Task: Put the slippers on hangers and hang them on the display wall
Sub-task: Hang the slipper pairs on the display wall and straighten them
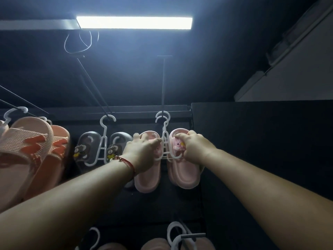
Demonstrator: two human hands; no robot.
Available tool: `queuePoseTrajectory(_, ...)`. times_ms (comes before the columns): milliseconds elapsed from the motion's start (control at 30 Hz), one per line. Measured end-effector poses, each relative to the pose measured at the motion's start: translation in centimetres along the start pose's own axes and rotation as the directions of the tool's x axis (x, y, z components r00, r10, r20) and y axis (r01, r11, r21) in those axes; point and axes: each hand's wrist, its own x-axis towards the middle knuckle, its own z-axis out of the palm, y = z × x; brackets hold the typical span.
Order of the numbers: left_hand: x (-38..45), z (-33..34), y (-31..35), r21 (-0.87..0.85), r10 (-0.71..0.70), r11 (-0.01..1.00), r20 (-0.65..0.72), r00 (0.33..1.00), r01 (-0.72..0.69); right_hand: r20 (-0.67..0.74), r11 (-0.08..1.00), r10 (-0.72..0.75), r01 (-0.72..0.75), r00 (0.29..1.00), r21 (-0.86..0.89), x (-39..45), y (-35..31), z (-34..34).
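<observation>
A pair of pale pink slippers (182, 170) with thick, rounded soles is seen hung on a white plastic hanger (164, 141), one slipper to each side of its central stem. A small cartoon animal charm is fixed to the strap of the right-hand slipper; the strap of the other is hidden under the left hand (142, 150). The long axis of each slipper runs roughly vertically, with one rounded end up beside the fingers and the other hanging down below the wrists; the footbeds are turned toward the camera. The hanger's hook is looped over a thin dark peg (163, 87) just above and between the two hands.

The upper part of the left slipper is gripped by the left hand, its fingers curled over the edge and reaching the hanger's stem. The strap and upper edge of the right slipper are gripped by the right hand (192, 145), fingers curled.

Just outside the left hand, a grey pair with bear charms (86, 148) is hung on a second white hanger, and further out an orange strapped pair (36, 150) is hung. Below the forearms, more hanger hooks and pink slippers are partly visible.
</observation>
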Motion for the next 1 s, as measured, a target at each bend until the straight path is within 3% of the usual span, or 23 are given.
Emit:
queuePoseTrajectory(100, 0.0, 0.3, -0.1, -0.02, -0.016, 1.0, -0.005, 1.0, 0.016, -0.033, 0.999, -0.005, 0.007, 0.999, 0.052, -0.1, 0.0, 0.6)
queuePoseTrajectory(200, -0.4, -0.4, -0.2, -0.186, -0.067, 0.98, 0.054, 0.996, 0.076, -0.003, 0.989, 0.009, -0.009, 1.0, 0.15, -0.3, 0.0, 0.5)
queuePoseTrajectory(300, -0.8, -0.6, -0.4, -0.458, -0.124, 0.874, 0.11, 0.986, 0.161, -0.006, 0.889, -0.007, 0.009, 1.0, 0.458, -0.7, -0.1, 0.7)
queuePoseTrajectory(367, -1.0, -0.1, -0.8, -0.641, -0.2, 0.741, 0.069, 0.977, 0.197, -0.105, 0.748, 0.053, 0.03, 0.993, 0.663, -1.0, 0.1, 1.2)
queuePoseTrajectory(467, -0.9, 1.2, -1.2, -0.823, -0.339, 0.503, 0.094, 0.936, 0.265, -0.181, 0.528, 0.264, 0.015, 0.947, 0.849, -0.8, 1.0, 2.1)
queuePoseTrajectory(567, -0.5, 2.3, -1.1, -0.921, -0.384, 0.205, 0.235, 0.893, 0.33, -0.053, 0.291, 0.381, -0.065, 0.923, 0.954, 0.1, 1.5, 3.6)
queuePoseTrajectory(633, -0.5, 2.9, -0.8, -0.94, -0.378, -0.007, 0.317, 0.87, 0.34, 0.07, 0.18, 0.384, -0.149, 0.921, 0.972, 1.0, 2.0, 5.0)
queuePoseTrajectory(700, -0.7, 3.0, -0.1, -0.931, -0.342, -0.133, 0.365, 0.866, 0.34, 0.138, 0.117, 0.332, -0.186, 0.933, 0.976, 1.0, 2.0, 5.8)
queuePoseTrajectory(833, -0.8, 3.1, 1.1, -0.929, -0.367, -0.164, 0.369, 0.854, 0.331, 0.128, 0.175, 0.228, -0.17, 0.965, 0.97, 0.8, 1.8, 6.5)
queuePoseTrajectory(1000, -0.5, 3.3, 1.0, -0.932, -0.392, -0.131, 0.362, 0.846, 0.338, 0.126, 0.174, 0.28, -0.179, 0.952, 0.968, 0.8, 1.1, 6.6)
